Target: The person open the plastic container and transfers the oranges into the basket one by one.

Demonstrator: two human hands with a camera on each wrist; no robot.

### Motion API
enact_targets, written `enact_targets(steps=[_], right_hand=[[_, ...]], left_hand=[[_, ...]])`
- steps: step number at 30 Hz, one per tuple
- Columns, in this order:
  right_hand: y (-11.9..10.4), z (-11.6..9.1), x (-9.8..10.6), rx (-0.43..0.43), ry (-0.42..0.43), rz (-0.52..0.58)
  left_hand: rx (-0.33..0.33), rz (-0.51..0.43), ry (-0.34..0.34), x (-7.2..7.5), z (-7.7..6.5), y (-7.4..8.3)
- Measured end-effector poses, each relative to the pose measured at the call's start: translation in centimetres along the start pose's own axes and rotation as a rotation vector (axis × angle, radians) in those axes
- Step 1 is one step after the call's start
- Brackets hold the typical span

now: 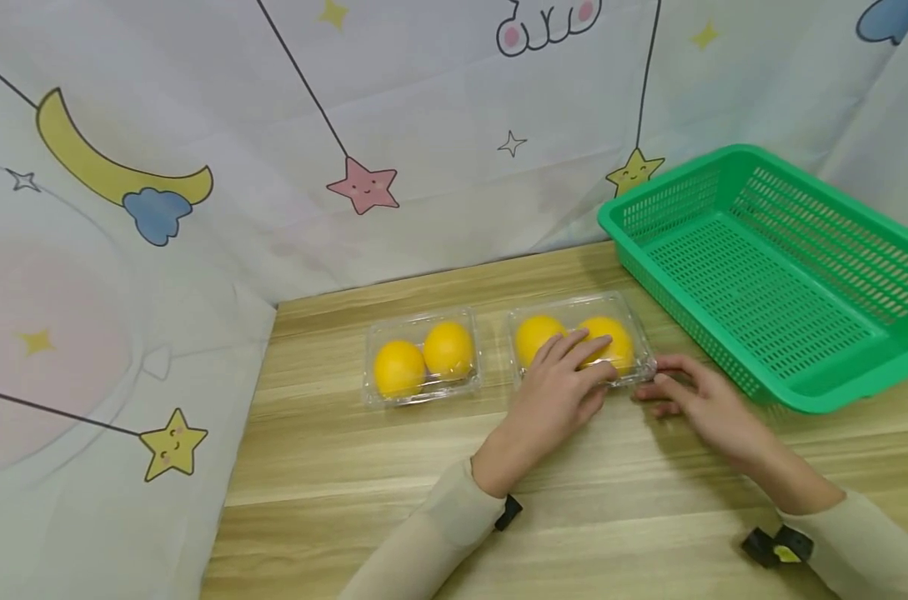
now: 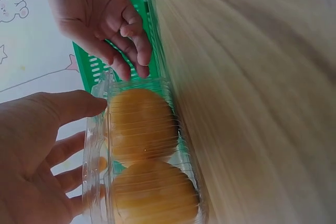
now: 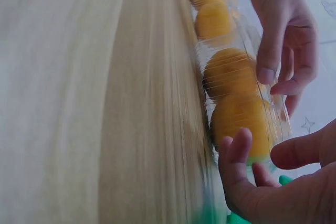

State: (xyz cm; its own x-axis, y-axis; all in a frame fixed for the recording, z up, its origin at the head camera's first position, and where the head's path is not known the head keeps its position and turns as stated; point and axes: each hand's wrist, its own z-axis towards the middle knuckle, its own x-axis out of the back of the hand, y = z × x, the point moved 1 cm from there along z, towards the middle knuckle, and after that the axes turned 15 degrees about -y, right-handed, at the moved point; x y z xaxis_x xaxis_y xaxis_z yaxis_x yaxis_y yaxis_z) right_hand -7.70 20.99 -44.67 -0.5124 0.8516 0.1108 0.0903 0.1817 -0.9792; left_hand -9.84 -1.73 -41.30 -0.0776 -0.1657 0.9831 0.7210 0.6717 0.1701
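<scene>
The wood-grained table (image 1: 311,500) ended in a slanting edge at lower left; its back edge met a printed white curtain (image 1: 438,92). A strip of wood separated a clear plastic box (image 1: 416,327) left of centre from a second, glossy ribbed one (image 1: 574,308) at centre right, near the green slatted basket (image 1: 769,283). Two round yellow fruits (image 1: 539,335) filled the second. The left hand (image 1: 562,383) lay across it, fingers apart; the right hand's (image 1: 704,408) thumb and fingers stood apart at its corner, contact unclear.

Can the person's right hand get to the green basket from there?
Probably yes: the right hand is just beside the green basket, with nothing visible between them, though that hand is at the corner of a clear plastic box.
</scene>
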Motion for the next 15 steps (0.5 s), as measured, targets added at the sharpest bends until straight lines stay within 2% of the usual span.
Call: enact_targets(steps=[6,15], right_hand=[[0.24,0.04,0.6,-0.025,-0.036,0.114],[0.67,-0.09,0.38,-0.051,-0.031,0.3]], left_hand=[[-0.006,0.046,0.017,-0.04,0.06,0.01],[-0.018,0.015,0.029,-0.22,0.0,-0.08]])
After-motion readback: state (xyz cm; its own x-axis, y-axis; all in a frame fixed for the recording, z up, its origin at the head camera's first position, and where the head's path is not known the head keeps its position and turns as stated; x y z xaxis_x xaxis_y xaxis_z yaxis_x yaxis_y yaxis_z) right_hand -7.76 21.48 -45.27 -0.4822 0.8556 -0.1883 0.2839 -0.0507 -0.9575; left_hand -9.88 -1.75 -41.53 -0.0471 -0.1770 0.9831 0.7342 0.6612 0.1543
